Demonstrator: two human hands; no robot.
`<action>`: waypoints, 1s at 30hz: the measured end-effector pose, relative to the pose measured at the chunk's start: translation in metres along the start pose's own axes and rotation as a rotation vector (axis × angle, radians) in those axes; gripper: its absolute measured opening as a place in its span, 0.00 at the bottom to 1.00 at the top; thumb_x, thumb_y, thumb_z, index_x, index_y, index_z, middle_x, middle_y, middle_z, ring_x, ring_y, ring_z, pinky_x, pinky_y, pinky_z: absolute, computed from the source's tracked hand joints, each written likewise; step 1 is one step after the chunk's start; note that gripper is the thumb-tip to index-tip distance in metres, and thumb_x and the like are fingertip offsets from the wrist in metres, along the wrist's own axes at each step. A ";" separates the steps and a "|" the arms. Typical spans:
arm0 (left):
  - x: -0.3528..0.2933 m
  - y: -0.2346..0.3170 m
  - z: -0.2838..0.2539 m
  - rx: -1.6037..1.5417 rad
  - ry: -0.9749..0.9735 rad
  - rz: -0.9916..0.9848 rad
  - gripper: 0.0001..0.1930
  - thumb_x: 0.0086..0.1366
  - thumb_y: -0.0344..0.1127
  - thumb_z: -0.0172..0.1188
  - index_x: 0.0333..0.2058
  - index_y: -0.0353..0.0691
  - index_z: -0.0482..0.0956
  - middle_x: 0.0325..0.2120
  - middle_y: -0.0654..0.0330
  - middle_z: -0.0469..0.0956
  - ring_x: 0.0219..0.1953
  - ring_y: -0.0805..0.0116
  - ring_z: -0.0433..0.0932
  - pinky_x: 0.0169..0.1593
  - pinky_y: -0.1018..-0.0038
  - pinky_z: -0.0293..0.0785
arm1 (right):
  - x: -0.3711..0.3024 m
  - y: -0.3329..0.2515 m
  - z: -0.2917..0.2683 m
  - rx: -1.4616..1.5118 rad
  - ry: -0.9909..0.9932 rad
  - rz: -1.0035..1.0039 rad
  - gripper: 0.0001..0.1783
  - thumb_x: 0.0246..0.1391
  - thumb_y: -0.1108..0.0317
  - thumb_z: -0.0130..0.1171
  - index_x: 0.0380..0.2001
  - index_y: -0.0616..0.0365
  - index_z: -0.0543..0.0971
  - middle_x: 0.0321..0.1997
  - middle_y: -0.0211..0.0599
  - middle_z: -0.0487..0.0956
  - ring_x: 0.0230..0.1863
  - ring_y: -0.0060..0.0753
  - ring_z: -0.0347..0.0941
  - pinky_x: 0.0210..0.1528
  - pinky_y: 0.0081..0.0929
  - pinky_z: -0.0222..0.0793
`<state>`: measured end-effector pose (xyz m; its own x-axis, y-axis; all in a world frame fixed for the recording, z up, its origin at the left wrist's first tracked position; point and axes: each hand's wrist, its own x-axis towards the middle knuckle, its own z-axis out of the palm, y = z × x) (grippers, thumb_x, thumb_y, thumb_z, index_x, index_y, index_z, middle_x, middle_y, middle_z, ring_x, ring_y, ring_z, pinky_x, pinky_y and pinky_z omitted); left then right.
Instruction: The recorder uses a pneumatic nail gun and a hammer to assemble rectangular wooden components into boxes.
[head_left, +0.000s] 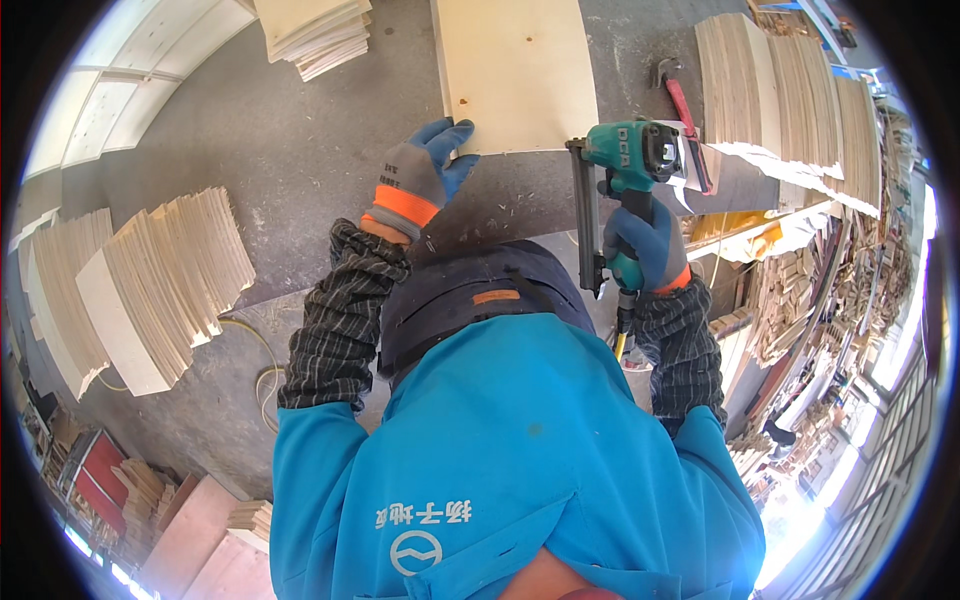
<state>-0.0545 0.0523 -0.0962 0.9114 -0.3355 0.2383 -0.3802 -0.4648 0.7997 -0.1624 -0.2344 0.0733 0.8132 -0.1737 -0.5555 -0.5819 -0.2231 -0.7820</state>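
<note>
Curling fingers of the blue-and-grey-gloved right hand round a teal-and-black nail gun, near a pale rectangular wooden board on the grey desk. Spreading fingers of the similarly gloved left hand at the board's near left corner; cannot tell whether pinching it.

red-handled metal hammer on grey flat work surface, nr. stacked thin pale wood sheets, r. side. similar pale wood stack, l. side. heaped small wood pcs., far r.
</note>
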 end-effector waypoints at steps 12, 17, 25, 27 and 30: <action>0.000 -0.001 0.000 -0.008 -0.005 -0.008 0.21 0.64 0.37 0.76 0.55 0.42 0.87 0.53 0.46 0.86 0.45 0.48 0.90 0.49 0.62 0.88 | 0.003 0.006 -0.007 0.035 -0.048 0.013 0.28 0.57 0.62 0.59 0.58 0.68 0.80 0.26 0.36 0.80 0.25 0.27 0.77 0.31 0.28 0.73; 0.001 0.002 -0.005 0.037 -0.019 0.008 0.20 0.65 0.37 0.75 0.55 0.42 0.87 0.54 0.46 0.86 0.45 0.48 0.90 0.49 0.63 0.88 | 0.000 0.007 -0.009 0.082 -0.027 0.011 0.27 0.58 0.63 0.58 0.58 0.68 0.80 0.25 0.34 0.79 0.25 0.26 0.77 0.31 0.27 0.72; 0.001 0.008 -0.008 -0.049 -0.074 -0.086 0.22 0.67 0.37 0.75 0.58 0.40 0.86 0.57 0.44 0.84 0.52 0.47 0.87 0.56 0.63 0.86 | -0.014 -0.008 0.005 0.092 -0.028 -0.022 0.28 0.56 0.63 0.58 0.58 0.70 0.79 0.24 0.33 0.78 0.24 0.23 0.74 0.29 0.23 0.67; 0.000 0.006 -0.007 -0.056 -0.073 -0.089 0.22 0.67 0.37 0.74 0.59 0.40 0.86 0.57 0.44 0.84 0.52 0.47 0.87 0.56 0.64 0.86 | -0.015 -0.015 0.014 0.081 -0.041 -0.038 0.30 0.56 0.64 0.57 0.59 0.71 0.78 0.24 0.33 0.78 0.23 0.22 0.72 0.28 0.21 0.63; -0.001 0.005 -0.004 -0.050 -0.046 -0.076 0.21 0.67 0.36 0.74 0.58 0.41 0.86 0.57 0.45 0.84 0.51 0.48 0.88 0.55 0.63 0.86 | -0.009 -0.020 0.026 0.055 -0.093 0.002 0.32 0.55 0.64 0.58 0.61 0.71 0.78 0.24 0.33 0.78 0.23 0.23 0.73 0.28 0.22 0.65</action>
<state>-0.0562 0.0538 -0.0905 0.9287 -0.3388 0.1509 -0.3006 -0.4496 0.8411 -0.1573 -0.2031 0.0866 0.8109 -0.0835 -0.5792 -0.5843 -0.1692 -0.7937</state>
